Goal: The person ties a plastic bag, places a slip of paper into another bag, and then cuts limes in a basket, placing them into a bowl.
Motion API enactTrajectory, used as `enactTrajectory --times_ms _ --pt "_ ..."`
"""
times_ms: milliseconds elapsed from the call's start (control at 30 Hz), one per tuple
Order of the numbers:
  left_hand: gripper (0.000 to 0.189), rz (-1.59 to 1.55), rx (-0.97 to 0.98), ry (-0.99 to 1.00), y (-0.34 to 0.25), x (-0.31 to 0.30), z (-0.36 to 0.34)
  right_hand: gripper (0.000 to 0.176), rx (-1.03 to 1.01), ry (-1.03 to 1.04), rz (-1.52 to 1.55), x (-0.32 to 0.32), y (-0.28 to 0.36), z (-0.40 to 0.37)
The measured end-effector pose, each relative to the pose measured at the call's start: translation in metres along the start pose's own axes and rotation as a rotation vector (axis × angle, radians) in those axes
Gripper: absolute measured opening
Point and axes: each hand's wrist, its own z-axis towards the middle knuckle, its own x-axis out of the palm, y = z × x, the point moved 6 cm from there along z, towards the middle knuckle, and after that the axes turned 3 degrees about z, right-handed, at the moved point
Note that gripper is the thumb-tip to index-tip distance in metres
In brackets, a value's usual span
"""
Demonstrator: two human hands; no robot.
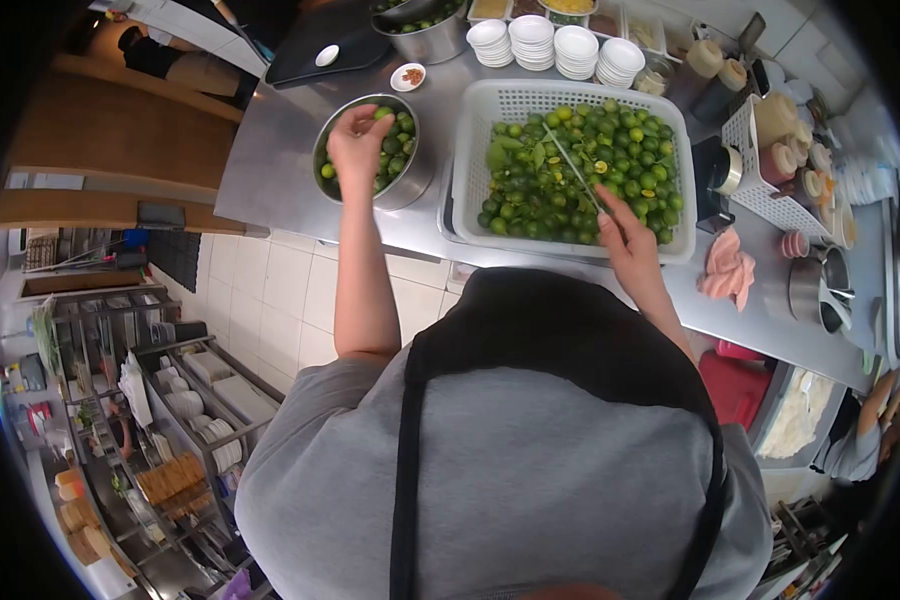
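My left hand (356, 142) is over a round steel pot (410, 186) of small green limes (396, 146). Its fingers are bent in a pinch round a lime (383, 113) at the pot's mouth, partly hidden by the fingers. My right hand (625, 238) grips a knife (570, 163) by its handle, the thin blade slanting up and left above a white plastic basket (478, 165). Many small green limes (625, 150) fill that basket, with some leaves and a few yellowish pieces among them.
Stacked white dishes (533, 45) and a second steel pot (432, 40) stand at the back. A small dish (407, 77) with reddish bits is behind my pot. Sauce bottles (703, 62) and a pink cloth (728, 265) are on the right.
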Motion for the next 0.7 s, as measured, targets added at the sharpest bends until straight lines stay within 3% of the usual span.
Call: enactTrajectory --times_ms 33,100,167,200,267,300,333,467,533,700 --pt "0.029 0.557 0.364 -0.214 -0.024 -0.012 -0.007 0.037 0.007 -0.007 0.001 -0.003 -0.002 0.000" --pt "0.027 0.552 0.423 -0.235 -0.033 -0.007 -0.009 0.038 0.010 -0.115 0.012 -0.014 -0.005 0.001" --pt "0.024 0.441 0.139 0.021 -0.034 0.025 -0.015 0.039 0.025 -0.116 0.007 -0.018 -0.007 0.004" --pt "0.021 0.403 0.216 0.116 -0.043 0.046 -0.026 0.038 -0.067 -0.134 -0.023 -0.019 -0.007 0.007" --pt "0.037 0.507 0.607 0.149 -0.046 0.094 -0.045 0.038 -0.160 -0.158 -0.053 -0.021 -0.005 0.008" --pt "0.040 0.451 0.546 0.267 -0.060 0.108 -0.058 0.037 -0.121 -0.146 -0.059 -0.020 -0.006 0.007" --pt "0.031 0.495 0.475 0.357 -0.060 0.125 -0.062 0.036 -0.083 -0.135 -0.065 -0.020 -0.008 0.007" --pt "0.023 0.657 0.474 0.439 -0.029 0.185 -0.043 0.035 0.001 -0.139 -0.060 -0.018 -0.024 0.003" --pt "0.022 0.874 0.283 0.588 -0.010 0.207 -0.032 0.035 0.009 -0.142 -0.050 -0.016 -0.024 0.001" --pt "0.024 0.919 0.283 0.677 -0.007 0.223 -0.033 0.034 -0.006 -0.144 -0.014 -0.017 -0.022 0.001"
